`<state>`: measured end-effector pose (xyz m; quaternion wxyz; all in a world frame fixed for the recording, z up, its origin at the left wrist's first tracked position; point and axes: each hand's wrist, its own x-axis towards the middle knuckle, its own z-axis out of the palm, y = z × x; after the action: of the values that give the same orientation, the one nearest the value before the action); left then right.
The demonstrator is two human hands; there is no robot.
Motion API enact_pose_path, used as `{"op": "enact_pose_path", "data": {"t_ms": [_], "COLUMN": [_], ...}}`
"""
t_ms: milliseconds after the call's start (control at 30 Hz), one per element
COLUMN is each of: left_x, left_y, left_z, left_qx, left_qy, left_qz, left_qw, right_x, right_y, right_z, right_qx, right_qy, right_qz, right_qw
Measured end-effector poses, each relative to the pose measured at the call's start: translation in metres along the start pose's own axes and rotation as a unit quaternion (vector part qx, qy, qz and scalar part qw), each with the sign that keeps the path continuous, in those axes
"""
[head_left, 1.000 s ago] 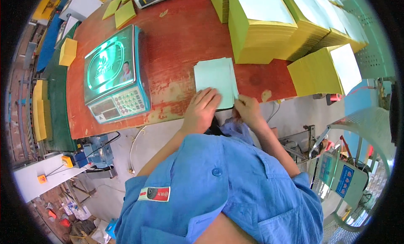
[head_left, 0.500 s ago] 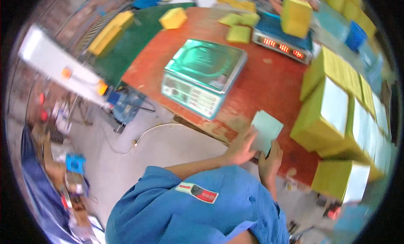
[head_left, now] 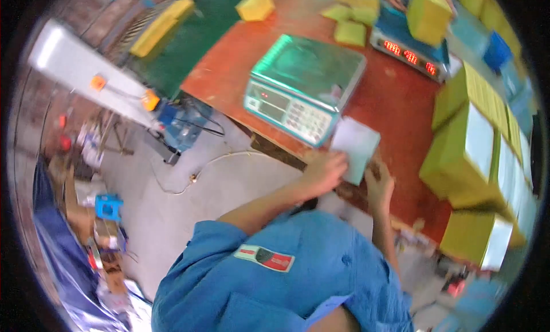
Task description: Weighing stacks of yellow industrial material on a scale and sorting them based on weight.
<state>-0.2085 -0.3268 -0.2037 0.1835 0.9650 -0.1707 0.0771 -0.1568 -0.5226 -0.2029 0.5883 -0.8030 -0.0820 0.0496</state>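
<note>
A pale bluish-white paper sheet or thin stack of sheets [head_left: 357,143] lies tilted over the near edge of the red table, just right of the weighing scale [head_left: 303,97]. My left hand [head_left: 326,171] is closed on its lower left edge. Close to the lower right edge of the paper is my right hand [head_left: 380,184], its fingers curled together; whether they pinch the paper or something small is too blurred to tell. The scale has a shiny greenish plate and a light keypad panel facing me.
Wrapped yellow stacks with pale faces [head_left: 458,154] line the right side of the red table [head_left: 395,108]. At the far right, a person's hand holds a yellow block [head_left: 428,16] on a second scale [head_left: 409,54]. A white machine beam [head_left: 86,74] and a cable [head_left: 229,154] are on the left.
The view has shifted, so the table things sit farther right and higher. The paper has turned a little more upright, and my right hand's fingers have shifted along its right edge.
</note>
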Motion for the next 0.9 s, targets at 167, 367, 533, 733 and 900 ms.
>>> {"op": "enact_pose_path", "data": {"t_ms": [167,367,533,733,900], "left_x": [0.004,0.013,0.016,0.011,-0.016], "left_y": [-0.020,-0.030,-0.032,-0.035,-0.047], "left_z": [-0.022,-0.026,-0.027,-0.020,-0.042], "left_qx": [-0.024,-0.098,-0.120,-0.101,-0.132], "left_qy": [0.022,-0.010,-0.011,0.043,0.117], "left_qz": [0.055,0.093,0.121,0.154,0.136], "left_qw": [0.998,0.991,0.985,0.982,0.975], "right_x": [-0.018,-0.062,-0.084,-0.081,-0.068], "right_y": [-0.004,-0.004,-0.004,-0.016,-0.039], "right_z": [0.002,0.007,0.018,0.027,0.039], "right_qx": [0.074,0.173,0.202,0.158,-0.015], "right_qy": [0.061,0.141,0.191,0.172,0.161], "right_qz": [0.034,0.135,0.121,0.123,0.038], "right_qw": [0.995,0.965,0.953,0.965,0.986]}}
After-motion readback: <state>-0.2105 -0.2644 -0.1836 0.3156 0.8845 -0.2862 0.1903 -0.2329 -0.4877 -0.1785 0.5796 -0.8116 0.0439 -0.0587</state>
